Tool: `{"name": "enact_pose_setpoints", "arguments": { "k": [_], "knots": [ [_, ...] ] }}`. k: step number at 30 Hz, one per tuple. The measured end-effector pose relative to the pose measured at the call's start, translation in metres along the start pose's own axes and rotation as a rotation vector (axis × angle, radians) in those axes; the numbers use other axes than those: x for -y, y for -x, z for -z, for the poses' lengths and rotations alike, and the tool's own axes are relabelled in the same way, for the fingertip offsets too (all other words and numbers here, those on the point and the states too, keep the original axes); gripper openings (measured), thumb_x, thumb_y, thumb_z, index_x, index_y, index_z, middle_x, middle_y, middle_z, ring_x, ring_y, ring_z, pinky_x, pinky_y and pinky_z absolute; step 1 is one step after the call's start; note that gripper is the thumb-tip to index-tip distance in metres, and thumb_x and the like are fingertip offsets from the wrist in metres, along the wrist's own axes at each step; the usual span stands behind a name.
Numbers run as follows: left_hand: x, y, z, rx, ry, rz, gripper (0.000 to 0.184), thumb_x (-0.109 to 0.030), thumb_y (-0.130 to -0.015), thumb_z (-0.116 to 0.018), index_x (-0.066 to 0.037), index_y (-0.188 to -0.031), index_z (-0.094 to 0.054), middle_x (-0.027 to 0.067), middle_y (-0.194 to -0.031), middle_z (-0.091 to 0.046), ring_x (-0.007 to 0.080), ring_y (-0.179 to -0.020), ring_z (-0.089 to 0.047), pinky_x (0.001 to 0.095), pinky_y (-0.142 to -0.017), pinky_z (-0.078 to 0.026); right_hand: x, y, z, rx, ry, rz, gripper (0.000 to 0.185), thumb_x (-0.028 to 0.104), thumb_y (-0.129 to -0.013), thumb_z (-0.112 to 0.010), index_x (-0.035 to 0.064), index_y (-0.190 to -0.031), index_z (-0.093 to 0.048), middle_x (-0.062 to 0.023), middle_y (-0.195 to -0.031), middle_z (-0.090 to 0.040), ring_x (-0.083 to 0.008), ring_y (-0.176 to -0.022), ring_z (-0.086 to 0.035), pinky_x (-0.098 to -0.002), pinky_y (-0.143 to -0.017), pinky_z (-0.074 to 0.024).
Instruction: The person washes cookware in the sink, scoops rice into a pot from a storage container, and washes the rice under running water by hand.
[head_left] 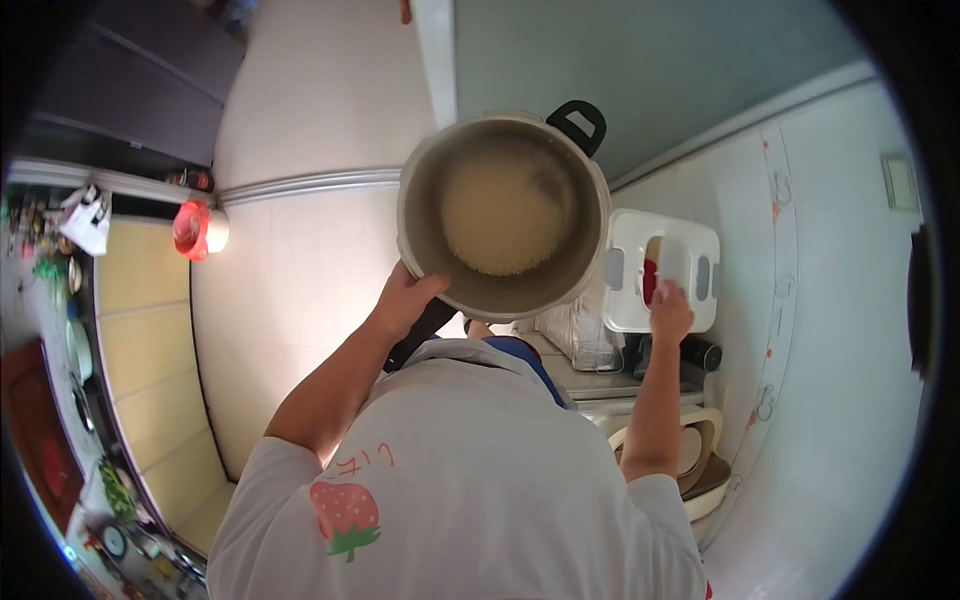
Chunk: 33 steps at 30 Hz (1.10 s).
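Note:
My left hand [410, 300] is closed on the near-left rim of a metal pot [408, 215] with black handles, the thumb over the edge. Pale grains that look like rice [505, 215] cover the pot's bottom. To the right stands a white storage bin [628, 318], its top opening partly uncovered, with something red [650, 280] inside. My right hand [672, 315] is at the near edge of that opening, fingers closed on a translucent lid flap [677, 262]. The fingertips are small and slightly blurred.
Behind the bin's near side sit a foil-wrapped box [585, 335] and a cream appliance [708, 430]. A wall [830, 330] runs along the right. At the left are a red-lined bin [200, 232], yellow cabinets [150, 340] and a cluttered counter [75, 330].

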<state>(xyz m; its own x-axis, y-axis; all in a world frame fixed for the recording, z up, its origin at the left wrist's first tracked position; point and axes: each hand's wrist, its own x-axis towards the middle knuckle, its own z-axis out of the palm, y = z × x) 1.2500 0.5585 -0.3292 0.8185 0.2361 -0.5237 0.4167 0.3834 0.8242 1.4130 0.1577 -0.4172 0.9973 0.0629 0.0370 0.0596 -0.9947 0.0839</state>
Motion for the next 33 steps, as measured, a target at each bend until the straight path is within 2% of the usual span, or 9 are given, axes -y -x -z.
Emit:
{"name": "enact_pose_setpoints", "arguments": {
  "k": [5, 8, 11, 18, 22, 24, 27, 29, 33],
  "knots": [
    [0.008, 0.045, 0.074, -0.11, 0.113, -0.041, 0.051, -0.012, -0.077, -0.058, 0.003, -0.123, -0.042, 0.0111, -0.114, -0.054, 0.0191, -0.106, -0.05, 0.0318, -0.092, -0.04, 0.083, 0.013, 0.009, -0.018, -0.402, 0.136, 0.037, 0.036, -0.084, -0.057, 0.0104, -0.111, -0.058, -0.0102, -0.106, -0.061, -0.0276, -0.098, -0.059, -0.04, -0.084, -0.0445],
    [0.01, 0.083, 0.129, -0.222, 0.161, -0.046, 0.051, -0.009, -0.077, -0.059, 0.003, -0.124, -0.043, 0.0119, -0.115, -0.055, 0.0207, -0.107, -0.051, 0.0329, -0.094, -0.04, 0.185, 0.033, 0.047, 0.333, -1.085, 0.204, 0.05, 0.041, -0.084, -0.057, 0.0116, -0.124, -0.05, -0.0102, -0.114, -0.058, -0.0231, -0.106, -0.055, -0.0359, -0.089, -0.0417],
    [0.022, 0.128, 0.192, -0.322, 0.195, -0.114, 0.053, -0.008, -0.077, -0.058, 0.003, -0.126, -0.041, 0.012, -0.116, -0.054, 0.0208, -0.108, -0.051, 0.033, -0.095, -0.039, 0.318, 0.101, 0.135, 0.856, -1.483, 0.211, 0.063, 0.03, -0.081, -0.064, 0.0084, -0.134, -0.037, -0.0116, -0.122, -0.051, -0.0208, -0.111, -0.049, -0.0326, -0.091, -0.0395],
    [0.072, 0.261, 0.305, -0.651, 0.306, -0.216, 0.07, -0.007, -0.08, -0.056, 0.0, -0.139, -0.019, 0.0155, -0.125, -0.046, 0.0223, -0.115, -0.045, 0.0335, -0.098, -0.037, 0.543, 0.223, 0.144, 1.195, -1.199, 0.831, 0.047, 0.002, -0.073, -0.054, -0.0019, -0.12, -0.047, -0.0066, -0.107, -0.054, -0.0145, -0.096, -0.05, -0.0268, -0.084, -0.0399],
    [0.124, 0.315, 0.332, -0.821, 0.548, -0.119, 0.043, -0.016, -0.079, -0.063, 0.003, -0.116, -0.054, 0.0116, -0.105, -0.06, 0.0207, -0.098, -0.055, 0.0332, -0.088, -0.043, 0.609, 0.298, 0.182, 1.159, -0.977, 1.249, 0.053, -0.002, -0.071, -0.048, -0.0025, -0.124, -0.045, -0.005, -0.109, -0.053, -0.0144, -0.098, -0.049, -0.0261, -0.087, -0.0383],
    [0.141, 0.337, 0.333, -0.964, 0.596, -0.171, 0.036, -0.017, -0.078, -0.064, 0.003, -0.108, -0.059, 0.0111, -0.1, -0.063, 0.0205, -0.091, -0.058, 0.0321, -0.085, -0.045, 0.643, 0.326, 0.155, 1.363, -1.017, 1.421, 0.057, -0.003, -0.072, -0.046, -0.0024, -0.129, -0.041, -0.0071, -0.119, -0.051, -0.0165, -0.109, -0.047, -0.027, -0.093, -0.0355],
    [0.154, 0.376, 0.364, -1.092, 0.703, -0.174, 0.039, -0.014, -0.075, -0.063, 0.003, -0.11, -0.058, 0.0104, -0.101, -0.062, 0.0199, -0.091, -0.057, 0.0305, -0.084, -0.045, 0.698, 0.385, 0.163, 1.592, -0.841, 1.375, 0.061, -0.007, -0.071, -0.045, -0.0022, -0.131, -0.037, -0.0104, -0.123, -0.049, -0.0191, -0.111, -0.047, -0.0291, -0.095, -0.0361],
    [0.181, 0.38, 0.379, -1.244, 0.818, -0.327, 0.043, -0.01, -0.074, -0.06, 0.003, -0.114, -0.054, 0.0103, -0.105, -0.06, 0.02, -0.097, -0.055, 0.0301, -0.087, -0.043, 0.728, 0.419, 0.155, 1.734, -0.642, 1.367, 0.059, -0.003, -0.077, -0.052, -0.0006, -0.133, -0.034, -0.0105, -0.125, -0.046, -0.0198, -0.112, -0.047, -0.0294, -0.095, -0.0367],
    [0.186, 0.423, 0.442, -1.434, 0.988, -0.175, 0.043, -0.012, -0.073, -0.058, 0.001, -0.114, -0.054, 0.0121, -0.107, -0.058, 0.0206, -0.103, -0.051, 0.0307, -0.091, -0.039, 0.829, 0.499, 0.163, 1.898, -0.381, 1.569, 0.059, 0.019, -0.087, -0.059, 0.0043, -0.136, -0.031, -0.0067, -0.123, -0.048, -0.0132, -0.095, -0.052, -0.0284, -0.083, -0.0426]
  ]
}}
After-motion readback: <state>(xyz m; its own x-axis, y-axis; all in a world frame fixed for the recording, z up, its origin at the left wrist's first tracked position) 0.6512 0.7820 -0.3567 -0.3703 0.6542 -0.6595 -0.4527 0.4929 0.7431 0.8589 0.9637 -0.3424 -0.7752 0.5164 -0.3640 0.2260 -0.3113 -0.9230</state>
